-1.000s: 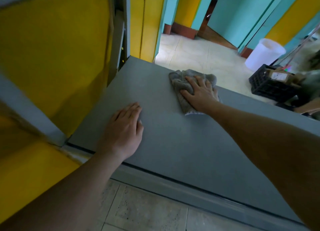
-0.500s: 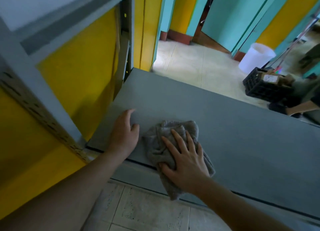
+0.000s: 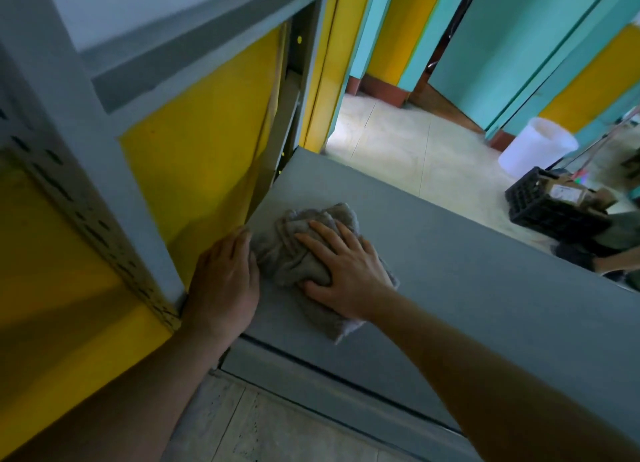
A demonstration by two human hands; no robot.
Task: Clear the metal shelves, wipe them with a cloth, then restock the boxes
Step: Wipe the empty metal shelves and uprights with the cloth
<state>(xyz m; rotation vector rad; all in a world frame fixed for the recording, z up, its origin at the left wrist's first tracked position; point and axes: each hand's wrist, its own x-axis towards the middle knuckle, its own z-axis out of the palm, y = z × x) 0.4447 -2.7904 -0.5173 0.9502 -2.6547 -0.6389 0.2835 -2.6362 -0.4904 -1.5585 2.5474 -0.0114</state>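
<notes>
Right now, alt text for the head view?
A right hand presses a crumpled grey cloth on a metal shelf, next to the left hand resting at the shelf's left end. A white bucket and a black crate of boxes stand on the floor beyond.

Both the left hand and right hand were bare. Forearms were bare too, uncovered all the way to the lower left and lower right frame edges.
</notes>
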